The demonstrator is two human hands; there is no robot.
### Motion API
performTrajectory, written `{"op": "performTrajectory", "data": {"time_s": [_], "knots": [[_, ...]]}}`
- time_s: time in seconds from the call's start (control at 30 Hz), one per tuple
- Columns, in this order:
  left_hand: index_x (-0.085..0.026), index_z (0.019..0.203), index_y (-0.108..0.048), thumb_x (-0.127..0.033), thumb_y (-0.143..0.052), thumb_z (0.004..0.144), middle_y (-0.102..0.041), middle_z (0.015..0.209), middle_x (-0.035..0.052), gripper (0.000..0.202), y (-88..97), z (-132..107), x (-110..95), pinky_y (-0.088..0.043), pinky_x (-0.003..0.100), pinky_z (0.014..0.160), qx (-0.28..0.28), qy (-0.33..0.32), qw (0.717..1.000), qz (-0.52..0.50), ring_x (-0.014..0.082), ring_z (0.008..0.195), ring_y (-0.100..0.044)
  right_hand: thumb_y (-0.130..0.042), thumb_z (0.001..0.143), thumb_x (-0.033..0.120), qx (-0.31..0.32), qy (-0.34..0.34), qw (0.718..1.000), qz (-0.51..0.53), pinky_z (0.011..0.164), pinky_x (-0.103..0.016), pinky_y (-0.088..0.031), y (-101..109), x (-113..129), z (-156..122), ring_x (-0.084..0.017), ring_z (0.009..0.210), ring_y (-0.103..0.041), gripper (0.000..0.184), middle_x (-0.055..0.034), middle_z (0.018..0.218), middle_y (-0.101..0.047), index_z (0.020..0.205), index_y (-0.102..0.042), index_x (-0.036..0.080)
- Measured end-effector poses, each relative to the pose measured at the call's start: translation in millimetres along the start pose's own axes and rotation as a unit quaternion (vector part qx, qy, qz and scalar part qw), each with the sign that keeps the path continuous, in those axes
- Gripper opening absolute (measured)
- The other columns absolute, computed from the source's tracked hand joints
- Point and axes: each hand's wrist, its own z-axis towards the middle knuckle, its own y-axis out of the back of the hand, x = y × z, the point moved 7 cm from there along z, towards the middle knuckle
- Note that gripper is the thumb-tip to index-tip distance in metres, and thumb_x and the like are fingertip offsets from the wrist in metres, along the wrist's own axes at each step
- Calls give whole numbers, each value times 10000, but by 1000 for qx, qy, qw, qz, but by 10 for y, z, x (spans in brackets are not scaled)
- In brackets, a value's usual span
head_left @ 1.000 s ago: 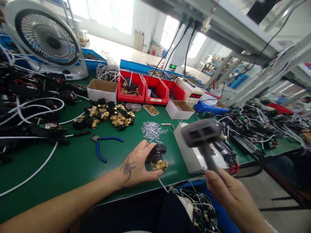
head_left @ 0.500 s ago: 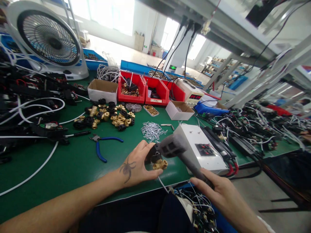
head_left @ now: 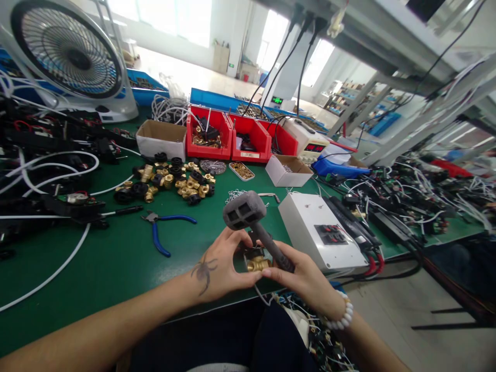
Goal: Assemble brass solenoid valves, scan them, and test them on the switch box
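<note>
A grey block-headed mallet (head_left: pixel 245 209) is slanting between blue-handled metal pliers (head_left: pixel 155 236), left, and a white rectangular box (head_left: pixel 304 219), right; red plastic bins (head_left: pixel 209 152) are standing behind.

Bench tally: two hands (head_left: pixel 219 268), one hammer (head_left: pixel 251 204)

So we counted three red bins (head_left: pixel 209 151), two small boxes (head_left: pixel 159 147), one fan (head_left: pixel 78 59), one pair of pliers (head_left: pixel 155 235) and one bracelet (head_left: pixel 346 312). We've got one fitting (head_left: pixel 258 265) in hand, but the heap (head_left: pixel 191 187) of them is too jumbled for us to number.
</note>
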Motion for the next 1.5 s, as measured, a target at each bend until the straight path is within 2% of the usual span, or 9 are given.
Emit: {"op": "performTrajectory", "data": {"time_s": [0.23,0.33,0.47,0.6,0.73,0.93,1.1,1.27,1.5], "knots": [[-203,841,-503,-293,-743,682,-524,1091,55,301,-10,6,-34,-531,410,853,20,-3,1000,-1,243,1076,-506,-704,800,333,26,-22,999,15,912,-362,-488,-35,13,15,-208,962,-633,360,-47,1036,-676,1107,-619,165],[-203,898,-496,-294,-747,687,-516,1074,45,340,-11,-5,-20,-545,395,845,13,4,1000,-7,219,1025,-532,-673,829,356,-24,4,1000,-18,862,-340,-492,38,49,-34,-211,971,-617,359,-54,1041,-663,1136,-612,180],[-206,1181,-448,-284,-761,681,-496,1121,48,595,-12,-8,-11,-553,359,882,7,-1,999,-43,199,1058,-531,-532,929,418,-154,45,987,0,556,-234,-447,312,187,-291,-113,580,-528,253,32,732,-578,1106,-541,237],[-199,1334,-407,-337,-743,704,-457,1178,73,728,-28,1,2,-525,418,944,18,-4,1000,-7,222,1091,-507,-486,927,520,-125,-58,990,-23,367,-193,-266,406,137,-582,-87,392,-314,317,91,516,-375,1013,-533,218],[-193,1326,-450,-331,-743,690,-464,1115,72,715,-21,4,-8,-523,454,930,20,4,1000,9,228,1028,-521,-468,874,646,-129,-126,978,-108,369,-206,-277,436,38,-778,-109,457,-386,479,29,567,-439,740,-554,195],[-227,1274,-490,-323,-754,677,-463,1056,52,660,11,9,-49,-545,435,872,14,5,1000,2,221,984,-526,-385,909,658,-52,-128,980,-143,405,-209,-260,316,21,-772,-103,473,-338,543,32,549,-396,661,-511,193],[-266,1274,-484,-354,-746,695,-461,1082,44,641,9,9,-18,-553,424,857,12,9,1000,-3,212,970,-540,-269,915,695,-100,-86,990,-44,361,-211,-243,446,111,-805,-101,424,-292,614,37,502,-361,624,-486,200],[-253,1266,-490,-331,-757,682,-459,1049,43,646,19,6,-26,-560,409,838,9,-1,1000,-6,208,954,-536,-396,879,700,-16,-166,984,-64,343,-192,-217,331,-72,-722,-86,402,-289,548,64,492,-340,660,-475,205],[-252,1273,-483,-330,-749,690,-457,1060,44,646,5,13,-41,-556,414,847,17,3,1000,1,207,960,-528,-363,921,649,-188,-41,979,-64,397,-230,-348,582,195,-721,-121,426,-408,491,45,552,-443,919,-560,199]]}}
